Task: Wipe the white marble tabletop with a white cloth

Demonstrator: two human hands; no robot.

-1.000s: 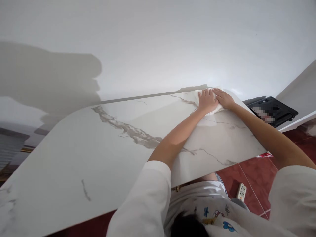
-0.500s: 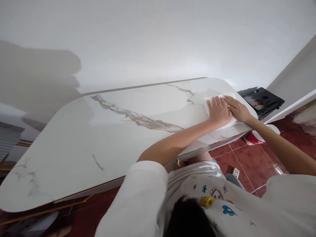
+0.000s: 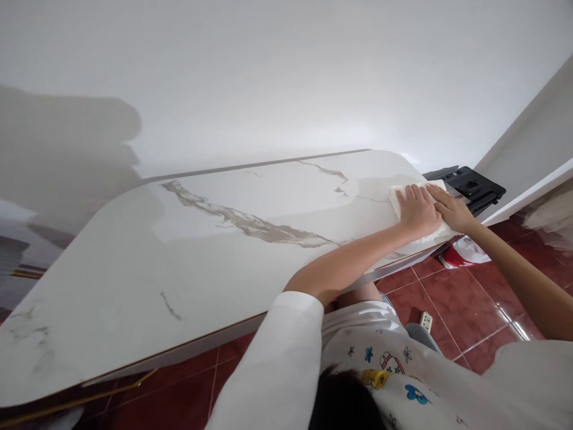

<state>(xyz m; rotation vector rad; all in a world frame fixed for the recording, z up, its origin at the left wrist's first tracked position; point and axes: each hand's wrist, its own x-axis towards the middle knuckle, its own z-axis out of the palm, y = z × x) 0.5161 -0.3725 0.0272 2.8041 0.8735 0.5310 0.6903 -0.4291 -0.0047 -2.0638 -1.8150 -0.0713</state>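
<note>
A white cloth [image 3: 394, 197] lies on the marble-patterned table [image 3: 215, 263] near its right end. Both hands press flat on it. My left hand [image 3: 418, 209] rests on the cloth's middle, fingers spread a little and pointing away from me. Just to the right, my right hand [image 3: 450, 209] lies on the cloth with its fingers stretched out towards the left hand, the two touching. Part of the cloth is hidden beneath the palms.
A black case [image 3: 478, 186] stands beyond the table's right end. A white wall [image 3: 268, 71] runs along the back edge. On the red tiled floor are a red and white bag [image 3: 463, 254] and a power socket [image 3: 425, 322].
Both hands and the cloth have slid right and slightly towards the table's right end, staying together. The view has shifted a little.
</note>
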